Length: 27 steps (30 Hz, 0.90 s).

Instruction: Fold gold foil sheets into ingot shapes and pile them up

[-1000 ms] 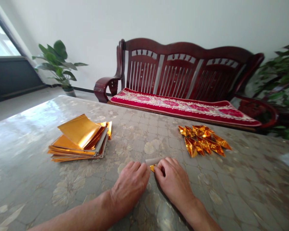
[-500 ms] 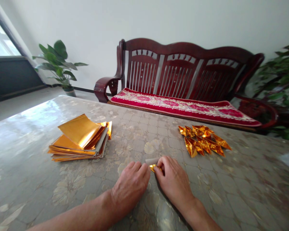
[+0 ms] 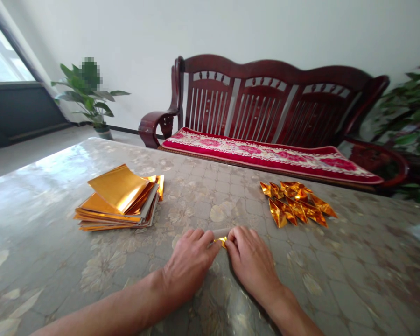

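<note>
Between my two hands, low over the table, is a sheet of gold foil paper (image 3: 221, 233) with its grey back showing along a rolled or folded top edge and a bit of gold below. My left hand (image 3: 195, 252) pinches its left end, thumb and fingers closed. At the right end my right hand (image 3: 249, 254) grips it with bent fingers. Most of the paper is hidden behind the fingers. A stack of gold foil sheets (image 3: 115, 196) lies to the left, and several folded gold foil pieces (image 3: 297, 203) with pointed ends sit grouped to the right.
The table (image 3: 182, 196) has a patterned, glossy cover. Beyond it stands a dark red wooden bench (image 3: 210, 112) with a red floral seat cover (image 3: 266, 154). A potted plant (image 3: 91, 100) is at the far left, another plant (image 3: 416, 112) at the right edge.
My left thumb and fingers have shifted onto the paper's left end, and the grey edge now spans between both hands. The view has shifted slightly; the stack and folded pieces stay put.
</note>
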{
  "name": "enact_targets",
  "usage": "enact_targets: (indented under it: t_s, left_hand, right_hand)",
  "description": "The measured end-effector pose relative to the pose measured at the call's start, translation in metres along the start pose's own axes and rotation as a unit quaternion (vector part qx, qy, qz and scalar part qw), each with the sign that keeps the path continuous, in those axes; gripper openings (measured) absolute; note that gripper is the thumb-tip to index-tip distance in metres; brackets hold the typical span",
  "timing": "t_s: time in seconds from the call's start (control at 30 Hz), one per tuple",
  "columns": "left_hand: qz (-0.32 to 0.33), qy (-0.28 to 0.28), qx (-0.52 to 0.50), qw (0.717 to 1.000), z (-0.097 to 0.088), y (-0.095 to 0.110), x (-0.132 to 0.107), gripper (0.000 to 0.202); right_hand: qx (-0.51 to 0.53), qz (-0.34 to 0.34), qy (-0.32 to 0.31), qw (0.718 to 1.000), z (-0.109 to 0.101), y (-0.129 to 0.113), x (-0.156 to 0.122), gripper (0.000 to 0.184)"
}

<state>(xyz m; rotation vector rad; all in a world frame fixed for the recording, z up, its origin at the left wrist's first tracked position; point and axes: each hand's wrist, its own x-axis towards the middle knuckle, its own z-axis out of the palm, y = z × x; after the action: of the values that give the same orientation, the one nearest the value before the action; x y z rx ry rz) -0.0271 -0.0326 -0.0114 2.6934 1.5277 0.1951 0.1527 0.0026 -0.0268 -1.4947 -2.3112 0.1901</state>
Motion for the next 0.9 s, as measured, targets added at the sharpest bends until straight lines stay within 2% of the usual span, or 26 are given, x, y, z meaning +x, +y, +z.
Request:
enact_targets:
  t_s: [0.2, 0.37, 0.73, 0.9]
  left_hand:
    - [-0.013, -0.014, -0.023, 1.0, -0.003, -0.001, 0.003, 0.02]
    - [-0.007, -0.015, 0.003, 1.0, -0.002, 0.002, 0.003, 0.018]
    - [0.011, -0.012, 0.045, 0.999, 0.001, 0.003, 0.002, 0.012]
    - [0.024, -0.006, 0.03, 0.999, 0.004, 0.002, 0.001, 0.011]
  right_hand:
    - [0.0, 0.007, -0.006, 1.0, -0.002, -0.006, -0.003, 0.007]
    - [0.014, 0.015, -0.005, 1.0, -0.001, -0.007, -0.005, 0.006]
    - [0.063, -0.006, -0.025, 0.998, -0.004, 0.003, -0.01, 0.02]
    - [0.097, -0.014, -0.041, 0.994, -0.008, 0.007, -0.011, 0.02]
